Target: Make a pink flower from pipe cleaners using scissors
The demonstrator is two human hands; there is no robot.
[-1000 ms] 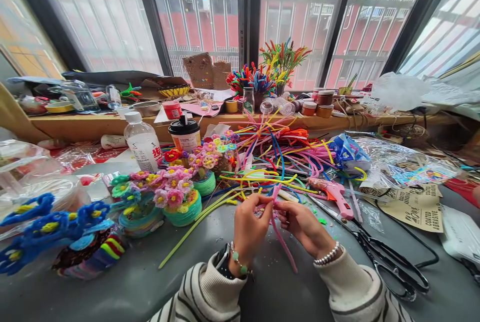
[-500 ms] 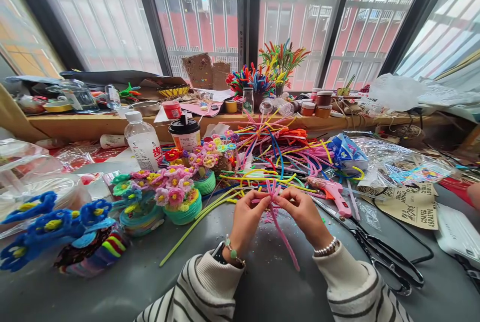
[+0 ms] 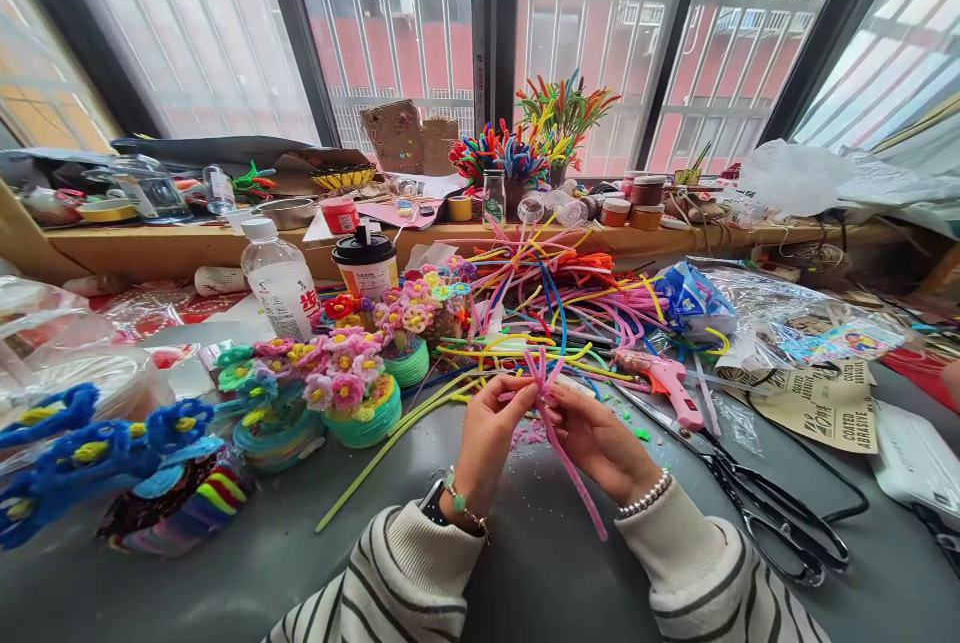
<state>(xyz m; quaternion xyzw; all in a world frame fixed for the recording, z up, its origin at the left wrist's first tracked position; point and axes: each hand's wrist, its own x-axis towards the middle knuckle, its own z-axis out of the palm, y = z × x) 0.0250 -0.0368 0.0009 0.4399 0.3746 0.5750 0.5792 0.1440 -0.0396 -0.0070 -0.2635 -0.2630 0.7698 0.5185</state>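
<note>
The left hand [image 3: 487, 433] and right hand [image 3: 604, 443] together pinch one bundle of pink pipe cleaners [image 3: 573, 471] above the near side of the bench [image 3: 555, 588], one glue gun [image 3: 679, 391] and one pair of scissors [image 3: 721, 471] toward its right edge.

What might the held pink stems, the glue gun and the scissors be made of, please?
Pink stems: matte, fuzzy fibre, judging by soft edges; core hidden. Glue gun: probably plastic; its pink grip looks smooth. Scissors: grey gleam suggests metal at one end; glossy black elsewhere, plastic or coated metal.
</note>
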